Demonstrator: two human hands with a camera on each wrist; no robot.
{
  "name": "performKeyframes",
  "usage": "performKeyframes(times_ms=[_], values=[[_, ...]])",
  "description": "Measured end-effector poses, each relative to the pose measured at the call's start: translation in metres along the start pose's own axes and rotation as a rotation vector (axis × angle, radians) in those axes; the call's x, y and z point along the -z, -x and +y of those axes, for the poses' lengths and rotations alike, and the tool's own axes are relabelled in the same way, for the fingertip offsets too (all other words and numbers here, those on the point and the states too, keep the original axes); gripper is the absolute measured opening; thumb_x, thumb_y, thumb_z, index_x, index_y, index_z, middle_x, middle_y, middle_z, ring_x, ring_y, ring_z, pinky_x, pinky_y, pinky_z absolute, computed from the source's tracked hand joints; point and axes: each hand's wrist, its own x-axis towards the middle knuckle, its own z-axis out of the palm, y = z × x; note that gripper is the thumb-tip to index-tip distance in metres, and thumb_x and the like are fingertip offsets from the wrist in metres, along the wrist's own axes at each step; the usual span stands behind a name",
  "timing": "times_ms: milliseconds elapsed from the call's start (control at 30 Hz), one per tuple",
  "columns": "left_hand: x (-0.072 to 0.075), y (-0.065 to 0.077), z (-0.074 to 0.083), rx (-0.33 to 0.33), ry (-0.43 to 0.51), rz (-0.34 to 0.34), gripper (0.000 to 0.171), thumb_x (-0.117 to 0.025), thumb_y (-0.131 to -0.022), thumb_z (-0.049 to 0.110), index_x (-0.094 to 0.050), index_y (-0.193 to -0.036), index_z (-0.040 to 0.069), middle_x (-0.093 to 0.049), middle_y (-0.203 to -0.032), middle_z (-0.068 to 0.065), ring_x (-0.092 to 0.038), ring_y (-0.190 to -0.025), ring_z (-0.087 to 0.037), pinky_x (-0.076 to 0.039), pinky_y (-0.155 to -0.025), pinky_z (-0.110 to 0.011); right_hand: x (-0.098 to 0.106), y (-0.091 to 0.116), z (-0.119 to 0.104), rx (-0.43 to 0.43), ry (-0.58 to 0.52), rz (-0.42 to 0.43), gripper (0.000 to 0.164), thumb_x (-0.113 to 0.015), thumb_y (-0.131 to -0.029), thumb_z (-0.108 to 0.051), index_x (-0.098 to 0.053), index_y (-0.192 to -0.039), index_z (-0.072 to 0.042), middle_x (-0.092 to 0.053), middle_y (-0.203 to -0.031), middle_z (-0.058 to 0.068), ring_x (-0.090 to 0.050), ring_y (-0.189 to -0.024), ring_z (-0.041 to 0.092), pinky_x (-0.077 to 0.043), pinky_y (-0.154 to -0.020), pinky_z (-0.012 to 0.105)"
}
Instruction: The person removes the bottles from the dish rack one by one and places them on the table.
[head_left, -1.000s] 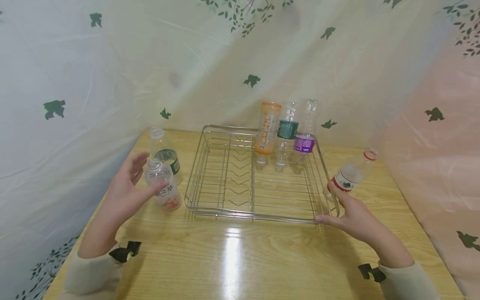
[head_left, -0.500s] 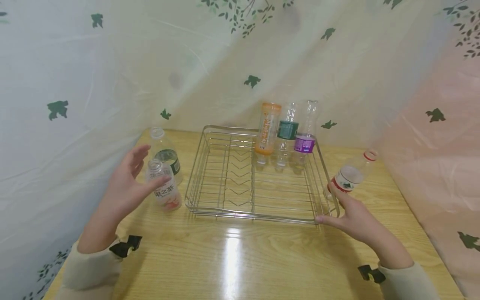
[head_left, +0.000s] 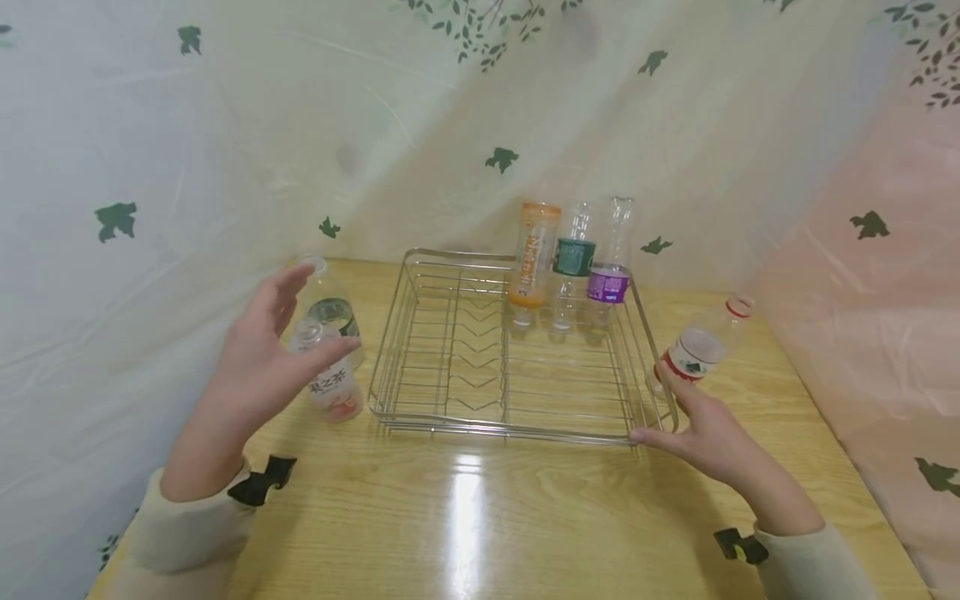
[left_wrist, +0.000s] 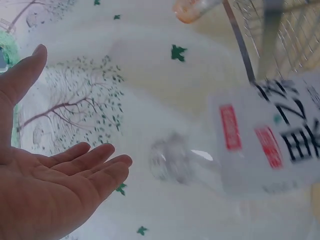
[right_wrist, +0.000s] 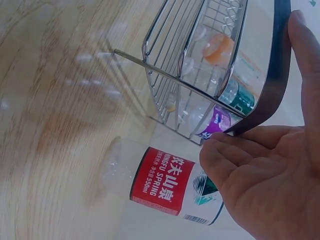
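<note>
My left hand (head_left: 258,358), fingers spread, hovers at the left beside a clear plastic bottle with a white label (head_left: 333,379), which stands upright. In the left wrist view a gap shows between the fingers and this bottle's neck (left_wrist: 172,157). Just behind it stands a bottle with a green label (head_left: 333,315), partly covered by the hand. At the right, my right hand (head_left: 705,429) rests on the near right corner of a wire dish rack (head_left: 506,429); thumb and fingers touch its rim. Close to those fingertips stands a red-labelled water bottle (right_wrist: 162,180).
Inside the rack's back right, an orange-capped bottle (head_left: 534,254), a green-labelled bottle (head_left: 574,257) and a purple-labelled bottle (head_left: 608,283) lean upside down. V-shaped wires (head_left: 477,375) run along the rack's left half. A leaf-patterned curtain (head_left: 420,125) hangs behind the wooden table (head_left: 375,517).
My left hand has moved slightly up and to the right, its thumb now in front of the white-labelled bottle's upper part. My right hand and the rack stay put.
</note>
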Motion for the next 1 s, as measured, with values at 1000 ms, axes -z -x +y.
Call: performKeyframes(times_ms=[1000], values=[[-0.081, -0.034, 0.048, -0.058, -0.008, -0.229, 0.098, -0.086, -0.083, 0.04, -0.03, -0.158, 0.012, -0.034, -0.161, -0.007, -0.036, -0.143, -0.034, -0.036, -0.114, -0.047, 0.0, 0.0, 0.0, -0.015, 0.024, 0.009, 0.116, -0.081, -0.081, -0.056, -0.017, -0.162, -0.002, -0.032, -0.156, 0.032, -0.037, -0.134, 0.058, -0.036, -0.1, 0.075]])
